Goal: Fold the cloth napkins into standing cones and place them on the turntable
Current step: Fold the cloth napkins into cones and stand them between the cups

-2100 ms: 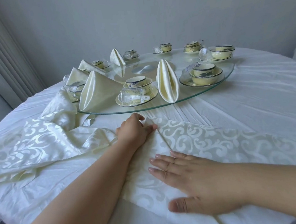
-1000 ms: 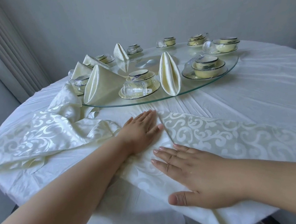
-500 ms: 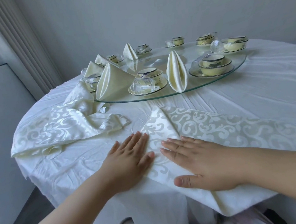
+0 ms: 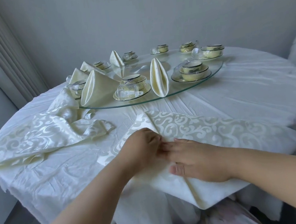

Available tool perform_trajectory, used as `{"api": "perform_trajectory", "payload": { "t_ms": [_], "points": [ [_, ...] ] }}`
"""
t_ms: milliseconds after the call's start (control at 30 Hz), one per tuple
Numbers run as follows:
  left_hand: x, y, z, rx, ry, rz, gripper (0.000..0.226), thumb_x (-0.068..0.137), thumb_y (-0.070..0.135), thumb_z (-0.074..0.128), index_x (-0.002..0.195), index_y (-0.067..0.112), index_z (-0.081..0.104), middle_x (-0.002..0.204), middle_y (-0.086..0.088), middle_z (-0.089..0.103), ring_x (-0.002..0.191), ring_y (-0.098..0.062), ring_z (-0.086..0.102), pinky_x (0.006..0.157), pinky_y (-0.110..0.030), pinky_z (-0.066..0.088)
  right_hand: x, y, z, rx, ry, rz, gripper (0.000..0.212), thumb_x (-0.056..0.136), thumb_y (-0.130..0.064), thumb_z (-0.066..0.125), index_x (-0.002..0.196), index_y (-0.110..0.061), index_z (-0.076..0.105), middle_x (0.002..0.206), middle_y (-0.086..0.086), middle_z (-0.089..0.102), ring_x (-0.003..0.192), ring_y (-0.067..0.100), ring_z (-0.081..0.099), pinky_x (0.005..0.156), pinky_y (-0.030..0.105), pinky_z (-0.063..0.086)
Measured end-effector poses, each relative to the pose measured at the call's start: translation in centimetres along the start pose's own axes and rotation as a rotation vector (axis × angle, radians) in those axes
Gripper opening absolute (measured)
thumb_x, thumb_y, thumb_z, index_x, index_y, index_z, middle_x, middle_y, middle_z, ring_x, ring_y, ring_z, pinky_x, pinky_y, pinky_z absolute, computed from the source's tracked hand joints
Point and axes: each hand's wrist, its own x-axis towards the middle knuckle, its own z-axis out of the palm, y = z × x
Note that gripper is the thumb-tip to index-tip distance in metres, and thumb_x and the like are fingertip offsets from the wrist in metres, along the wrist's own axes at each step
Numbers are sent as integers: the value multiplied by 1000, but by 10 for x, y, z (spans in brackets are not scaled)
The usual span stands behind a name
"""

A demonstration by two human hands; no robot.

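Soft, light, satin-slick damask: napkin (image 4: 190, 131) likely to slide on the tablecloth (image 4: 232, 93) and lose a crease unless pinned. Best taken at the folded edge just under the left fingertips, with the flat of the right palm as anchor. Lies directly beneath both hands, far corner pointing ahead toward the turntable (image 4: 215, 69), near corner drooping over the table edge below the right wrist.

Left hand (image 4: 141, 148): fingers curled, apparently pinching the fold, though blurred. Right hand (image 4: 197, 161): flat, fingers straight, thumb spread, pressing the cloth, fingertips touching the left hand. Forearms converging from below.

Beyond the hands, folded cones (image 4: 159, 78) upright on the glass; spare napkins (image 4: 43, 136) heaped left of the left hand.
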Motion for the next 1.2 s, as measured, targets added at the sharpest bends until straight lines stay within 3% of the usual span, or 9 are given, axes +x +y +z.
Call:
{"api": "perform_trajectory", "payload": {
  "t_ms": [100,200,400,533,600,700,900,1067,1200],
  "points": [
    [-1,-9,12,57,102,66,25,95,23,46,96,21,71,98,7,58,97,-12,53,83,-24,39,-6,19,-12,360,271,177,47,90,-55,44,112,-21,69,116,-8,65,110,2,56,102,28,41],
    [-3,-9,18,173,110,115,24,92,36,51,108,25,64,105,7,54,107,-17,47,88,-20,33,-7,52,-30,81,520,373,29,87,-42,64,103,-18,66,102,-6,61,100,10,59,90,27,45],
    [-4,-12,21,262,48,86,108,42,101,19,123,35,47,111,14,38,116,-12,33,101,-23,28,-24,92,-73,-146,272,793,62,75,-62,66,117,-19,49,117,-1,50,110,19,48,90,31,42],
    [-4,-11,21,269,30,61,122,31,105,17,127,36,43,112,15,34,121,-12,30,104,-24,25,-35,99,-93,-67,14,866,50,77,-57,69,91,-12,56,87,2,57,76,19,53,63,28,39],
    [-5,-9,22,279,35,58,125,28,106,13,127,36,43,112,15,35,122,-13,30,103,-24,24,-45,104,-104,66,-82,856,41,75,-47,75,84,-10,62,80,6,62,72,20,55,66,27,42],
    [-6,-8,21,277,26,39,126,27,106,14,127,35,44,116,13,37,123,-14,30,104,-25,24,-66,109,-118,162,-177,801,40,67,-39,84,88,-8,72,89,10,73,78,21,65,68,27,51],
    [-6,-9,21,277,20,27,113,41,101,16,127,33,46,120,10,40,123,-15,31,104,-26,25,-83,114,-139,645,-178,564,90,49,-26,93,130,-26,54,120,14,66,106,28,65,79,38,56],
    [-4,-10,8,70,-58,46,89,88,66,-7,131,17,54,130,-5,50,127,-19,36,95,-17,17,-31,95,-133,905,48,655,12,85,-8,66,94,-11,73,84,6,70,67,16,69,61,25,57],
    [-6,-12,-6,-353,-118,-117,81,78,72,8,122,30,63,121,17,56,112,5,49,98,-18,29,27,91,-113,1053,32,838,23,95,-17,46,93,-5,66,81,10,71,64,21,68,59,26,55]
  ]
}}
